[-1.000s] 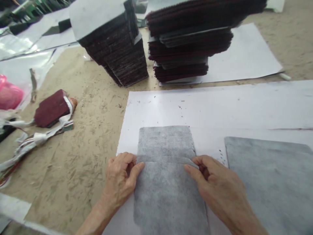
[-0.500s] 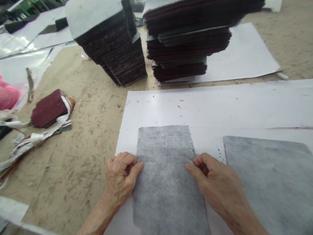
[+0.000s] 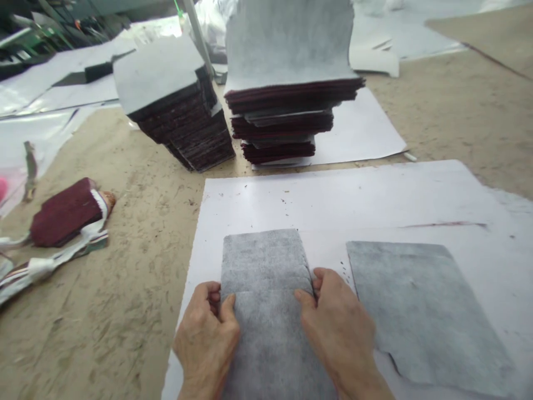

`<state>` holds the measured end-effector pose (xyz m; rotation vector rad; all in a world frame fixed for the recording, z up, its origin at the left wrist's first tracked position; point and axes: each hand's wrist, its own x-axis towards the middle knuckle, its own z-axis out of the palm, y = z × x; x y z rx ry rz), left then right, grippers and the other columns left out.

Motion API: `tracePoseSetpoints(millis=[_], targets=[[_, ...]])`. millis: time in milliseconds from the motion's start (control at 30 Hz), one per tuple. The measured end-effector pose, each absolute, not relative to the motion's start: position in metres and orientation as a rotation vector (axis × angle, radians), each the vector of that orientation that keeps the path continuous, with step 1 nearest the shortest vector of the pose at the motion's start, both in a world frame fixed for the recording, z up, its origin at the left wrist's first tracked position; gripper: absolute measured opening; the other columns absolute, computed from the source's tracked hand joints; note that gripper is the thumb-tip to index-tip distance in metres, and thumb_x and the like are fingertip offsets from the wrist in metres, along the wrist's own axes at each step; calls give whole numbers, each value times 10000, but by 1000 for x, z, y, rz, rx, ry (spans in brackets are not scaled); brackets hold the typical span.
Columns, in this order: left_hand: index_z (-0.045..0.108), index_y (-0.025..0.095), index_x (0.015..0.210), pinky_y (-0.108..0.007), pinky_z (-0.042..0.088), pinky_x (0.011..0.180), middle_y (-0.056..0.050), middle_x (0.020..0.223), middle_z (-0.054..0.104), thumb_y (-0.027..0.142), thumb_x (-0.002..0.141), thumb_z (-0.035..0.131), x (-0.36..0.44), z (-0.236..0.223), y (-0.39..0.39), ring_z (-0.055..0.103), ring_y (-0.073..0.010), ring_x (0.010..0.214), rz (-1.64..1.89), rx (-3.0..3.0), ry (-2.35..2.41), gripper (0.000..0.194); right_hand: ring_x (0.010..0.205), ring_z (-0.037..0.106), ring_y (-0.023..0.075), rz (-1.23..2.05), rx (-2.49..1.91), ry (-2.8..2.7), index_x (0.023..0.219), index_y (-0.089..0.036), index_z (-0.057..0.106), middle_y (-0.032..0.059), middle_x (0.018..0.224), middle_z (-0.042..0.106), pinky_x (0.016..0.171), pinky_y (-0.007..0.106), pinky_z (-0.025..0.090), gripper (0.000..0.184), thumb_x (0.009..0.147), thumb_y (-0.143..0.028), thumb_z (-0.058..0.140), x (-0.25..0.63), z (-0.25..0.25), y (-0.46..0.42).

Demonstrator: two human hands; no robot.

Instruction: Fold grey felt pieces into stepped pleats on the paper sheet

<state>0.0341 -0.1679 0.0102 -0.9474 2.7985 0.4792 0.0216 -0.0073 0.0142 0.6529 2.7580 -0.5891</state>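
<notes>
A narrow grey felt piece [image 3: 266, 316] lies on a white paper sheet [image 3: 333, 200] in front of me, with a fold line across its middle. My left hand [image 3: 206, 336] pinches its left edge at the fold, thumb on top. My right hand [image 3: 335, 330] pinches the right edge the same way, fingers curled under. A second, wider grey felt piece [image 3: 420, 311] lies flat on the paper just right of my right hand.
Two tall stacks of dark maroon pieces with grey backing stand at the back: one leaning [image 3: 179, 111], one taller [image 3: 287, 111] on another white sheet. A maroon bundle with white straps [image 3: 66, 216] lies at the left on the sandy brown table [image 3: 125, 278].
The view has tilted up and pulled back, so the stacks sit lower in the frame. Both hands have kept their pinch on the grey piece's edges and drawn a little closer together.
</notes>
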Motion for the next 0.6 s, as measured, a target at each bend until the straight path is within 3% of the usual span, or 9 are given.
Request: tracePoseSetpoints(millis=[133,300,467,600], targets=[[521,228,906,-274,366,646,-19,842,628,251,787,530,31,13,-165,596,-198,820,531,-958,2765,122,856,566,212,-606,652,2573,951,-181,529,32,904,604,672,304,369,176,786,-231,565,6,26,-5],[513,238,900,-286,364,648,-14,864,626,262,787,515,26,15,-169,595,-203,824,542,-950,2677,116,837,542,217,-505,528,2706,789,-196,552,41,871,566,606,290,337,7,786,-202,550,11,21,-6],[502,258,931,-316,387,712,-19,904,626,371,795,482,26,16,-176,588,-227,838,519,-946,2584,177,748,536,227,-612,389,3062,745,-164,518,63,744,560,626,312,364,93,742,-79,556,33,3,-15],[509,255,927,-336,411,763,-31,918,630,469,728,508,22,10,-191,587,-240,847,586,-921,2513,292,673,534,207,-700,326,3152,737,-175,483,38,703,563,573,308,363,129,700,-82,563,36,-5,-13]])
